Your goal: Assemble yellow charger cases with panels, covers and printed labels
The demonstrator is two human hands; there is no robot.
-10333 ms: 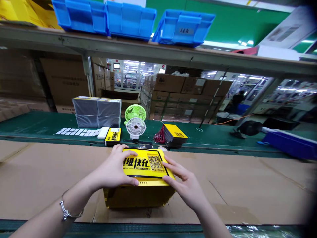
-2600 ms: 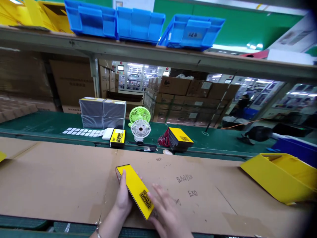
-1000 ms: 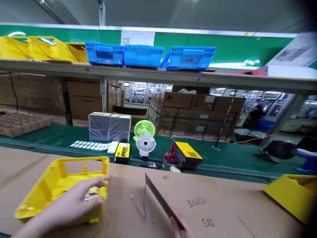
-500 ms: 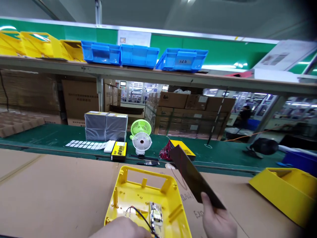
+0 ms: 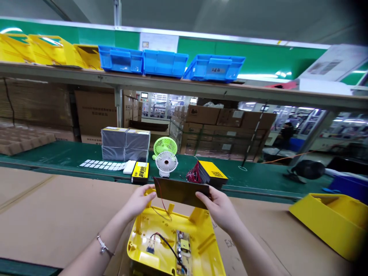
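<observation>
A dark, flat rectangular panel (image 5: 181,192) with thin wires trailing from its left end is held up between my two hands. My right hand (image 5: 219,207) pinches its right end, thumb on the near face. At the opposite end, my left hand (image 5: 143,199) closes thumb and fingers on the edge. The panel stands over the far wall of an open yellow plastic housing (image 5: 169,224). Inside that housing sit a circuit board (image 5: 184,247) and a black cable (image 5: 165,249) running to a small connector piece.
Another yellow housing (image 5: 330,222) rests at right on the cardboard-covered bench (image 5: 71,218). Behind are a stack of yellow-topped panels (image 5: 213,170), a white fan (image 5: 166,163), a green fan (image 5: 165,145) and wrapped grey blocks (image 5: 125,143). Blue bins (image 5: 165,63) line the shelf above.
The panel has swung from a steep tilt at the right to nearly level above the housing's far wall. My left hand has left the housing's interior and taken the panel's left end.
</observation>
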